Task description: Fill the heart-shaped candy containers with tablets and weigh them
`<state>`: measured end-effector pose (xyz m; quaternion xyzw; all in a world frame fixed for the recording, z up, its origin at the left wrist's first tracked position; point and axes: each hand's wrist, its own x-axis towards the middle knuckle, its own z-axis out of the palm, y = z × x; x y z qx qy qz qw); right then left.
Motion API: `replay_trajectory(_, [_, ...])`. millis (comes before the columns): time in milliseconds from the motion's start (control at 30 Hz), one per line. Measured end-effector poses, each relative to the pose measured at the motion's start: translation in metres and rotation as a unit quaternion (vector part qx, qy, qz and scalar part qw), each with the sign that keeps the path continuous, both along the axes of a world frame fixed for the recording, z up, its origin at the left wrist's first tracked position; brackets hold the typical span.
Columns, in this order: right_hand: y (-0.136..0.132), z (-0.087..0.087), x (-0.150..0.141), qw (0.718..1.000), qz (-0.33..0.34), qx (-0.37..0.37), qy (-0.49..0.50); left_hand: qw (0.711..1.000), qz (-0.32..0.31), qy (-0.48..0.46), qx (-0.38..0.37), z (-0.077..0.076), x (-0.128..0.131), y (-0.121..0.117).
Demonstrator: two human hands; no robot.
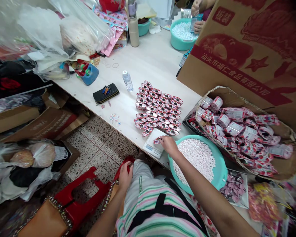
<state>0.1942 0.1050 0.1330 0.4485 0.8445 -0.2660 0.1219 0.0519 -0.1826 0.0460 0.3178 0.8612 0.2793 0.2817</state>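
My right hand [169, 145] pinches a small red-and-white printed container [158, 140] over a white digital scale [153, 149]; whether it rests on the plate I cannot tell. Behind the scale stand several similar containers [160, 110] in close rows, their dark openings facing up. Beneath my right forearm is a turquoise basin [222, 174] holding many small white candies [199, 154]. My left hand [125, 174] lies on my thigh beside the table edge, fingers loosely apart and holding nothing.
On the right, a cardboard box [293, 164] holds several wrapped pink containers [236, 126]. A tray of pinkish caps [234, 187] sits by the basin. A water bottle [127, 81], black wallet [106, 93] and tape dispenser [90, 75] lie farther left. A co-worker's hands [198, 16] work behind.
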Motion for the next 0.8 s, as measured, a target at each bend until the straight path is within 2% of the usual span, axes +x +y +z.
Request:
replay_trajectory(300, [0.000,-0.003,0.002,0.999,-0.030,0.000,0.035,1.000,-0.006,0.015,0.006,0.002,-0.003,0.005])
replay_trajectory(433, [-0.002,0.000,0.020,0.987,-0.105,-0.016,0.117,1.000,-0.013,0.025,0.004,0.003,-0.003,0.005])
replay_trajectory(600, [-0.012,0.007,0.067,0.936,-0.250,-0.087,0.232,0.999,-0.028,0.029,0.001,0.004,-0.002,0.009])
replay_trajectory(800, [-0.035,0.007,0.120,0.876,-0.375,-0.101,0.284,0.998,-0.043,0.043,0.015,0.012,0.005,0.029])
